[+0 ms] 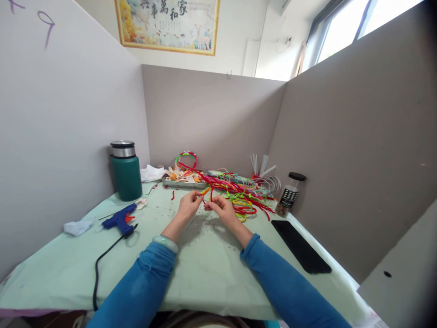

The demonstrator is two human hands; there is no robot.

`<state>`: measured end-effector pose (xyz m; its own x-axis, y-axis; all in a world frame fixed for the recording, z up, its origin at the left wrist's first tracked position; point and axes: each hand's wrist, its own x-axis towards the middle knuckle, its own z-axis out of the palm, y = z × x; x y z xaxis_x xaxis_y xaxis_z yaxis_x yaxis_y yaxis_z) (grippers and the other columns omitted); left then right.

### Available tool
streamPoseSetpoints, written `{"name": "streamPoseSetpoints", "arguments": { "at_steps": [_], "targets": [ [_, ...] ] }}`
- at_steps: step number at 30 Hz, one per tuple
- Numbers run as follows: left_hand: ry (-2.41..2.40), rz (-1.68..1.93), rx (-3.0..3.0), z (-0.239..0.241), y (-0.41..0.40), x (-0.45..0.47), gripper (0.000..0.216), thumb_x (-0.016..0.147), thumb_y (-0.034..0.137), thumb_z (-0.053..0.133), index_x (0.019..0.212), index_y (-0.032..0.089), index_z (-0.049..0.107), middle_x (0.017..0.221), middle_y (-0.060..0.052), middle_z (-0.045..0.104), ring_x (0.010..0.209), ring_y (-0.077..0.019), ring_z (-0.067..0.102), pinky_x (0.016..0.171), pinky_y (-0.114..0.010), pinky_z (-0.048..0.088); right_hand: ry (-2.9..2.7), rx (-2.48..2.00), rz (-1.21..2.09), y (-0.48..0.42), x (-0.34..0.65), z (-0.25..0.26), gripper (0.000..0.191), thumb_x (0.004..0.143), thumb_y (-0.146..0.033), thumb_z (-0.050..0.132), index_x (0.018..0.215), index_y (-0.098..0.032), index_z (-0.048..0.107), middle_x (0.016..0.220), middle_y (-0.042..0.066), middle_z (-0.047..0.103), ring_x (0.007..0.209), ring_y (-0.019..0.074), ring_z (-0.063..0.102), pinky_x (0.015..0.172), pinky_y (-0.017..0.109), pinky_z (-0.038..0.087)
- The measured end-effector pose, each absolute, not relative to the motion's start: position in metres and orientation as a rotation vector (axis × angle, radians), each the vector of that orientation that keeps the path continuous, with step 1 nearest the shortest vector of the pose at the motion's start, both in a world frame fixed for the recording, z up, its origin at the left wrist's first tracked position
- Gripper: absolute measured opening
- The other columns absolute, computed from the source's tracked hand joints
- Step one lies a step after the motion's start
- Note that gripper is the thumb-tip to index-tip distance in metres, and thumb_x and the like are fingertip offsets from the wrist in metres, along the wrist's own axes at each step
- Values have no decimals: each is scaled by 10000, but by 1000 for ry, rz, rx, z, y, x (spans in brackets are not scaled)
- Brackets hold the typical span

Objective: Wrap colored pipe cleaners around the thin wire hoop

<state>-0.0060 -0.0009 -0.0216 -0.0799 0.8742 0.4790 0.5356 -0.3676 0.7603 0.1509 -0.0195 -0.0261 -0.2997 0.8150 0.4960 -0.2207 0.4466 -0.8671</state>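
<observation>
At the centre of the frame, the left hand and right hand both pinch a red pipe cleaner, probably with an orange tip. Just behind lies the pile; the glue gun rests at left.

A pale green surface carries a green flask at the back left, a blue glue gun and crumpled tissue nearer, a metal tray, tangled pipe cleaners, a dark-lidded jar and a black phone on the right.
</observation>
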Motion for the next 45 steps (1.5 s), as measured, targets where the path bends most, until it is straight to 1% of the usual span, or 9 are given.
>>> {"name": "streamPoseSetpoints", "arguments": {
  "at_steps": [3,10,14,20,26,30,36,41,45],
  "targets": [
    [1536,1441,1859,-21,-1,-6,279,736,399,516,805,153,628,489,52,450,478,-84,376,473,-197,268,-1557,-579,1082,-18,151,-28,200,741,-376,625,755,-186,562,745,18,654,723,171,640,740,335,507],
    [1593,1463,1832,-18,-4,-7,287,746,408,504,796,162,642,471,57,413,465,-87,356,468,-207,240,-1560,-738,878,-3,153,-39,193,756,-379,588,777,-189,571,698,-3,600,643,144,585,611,275,491],
    [1589,1539,1821,-14,-7,-6,294,755,408,494,798,160,646,491,51,428,483,-88,370,474,-205,249,-1444,-766,952,-2,153,-39,197,743,-374,592,803,-194,537,617,-29,557,525,119,543,514,248,472],
    [1557,1585,1810,-13,-8,-6,307,759,412,493,826,157,651,501,49,445,485,-86,373,470,-199,263,-1279,-723,1141,-3,153,-35,258,735,-414,584,832,-184,520,683,1,603,472,104,525,463,251,477],
    [1531,1620,1808,-13,-7,-7,297,766,394,496,830,153,658,557,31,524,517,-90,419,494,-195,307,-1445,-764,997,-2,153,-41,200,761,-360,553,860,-186,562,675,0,610,470,105,521,452,234,448],
    [1487,1641,1835,-11,-10,-6,288,779,380,487,828,155,660,643,8,598,576,-100,483,539,-192,353,-1684,-851,706,0,155,-46,183,788,-273,513,909,-195,627,704,17,639,562,136,572,548,259,464],
    [1522,1646,1861,-8,-15,-6,278,812,364,457,852,176,658,590,22,603,540,-97,511,545,-188,373,-1942,-730,367,-6,158,-43,195,803,-196,517,934,-223,659,911,47,661,827,176,597,768,307,451],
    [1567,1745,1861,-11,-10,-10,258,826,334,458,869,180,660,633,10,638,580,-106,547,566,-192,395,-2050,-745,276,-11,159,-42,377,809,-109,450,1140,-245,571,962,45,644,848,164,583,784,298,442],
    [1575,1715,2112,-15,-8,-10,246,849,306,459,919,186,662,734,-19,674,643,-119,573,621,-213,413,-1935,-842,206,-8,160,-41,409,800,-89,422,1170,-222,535,954,54,622,862,176,567,793,310,433]
  ]
}}
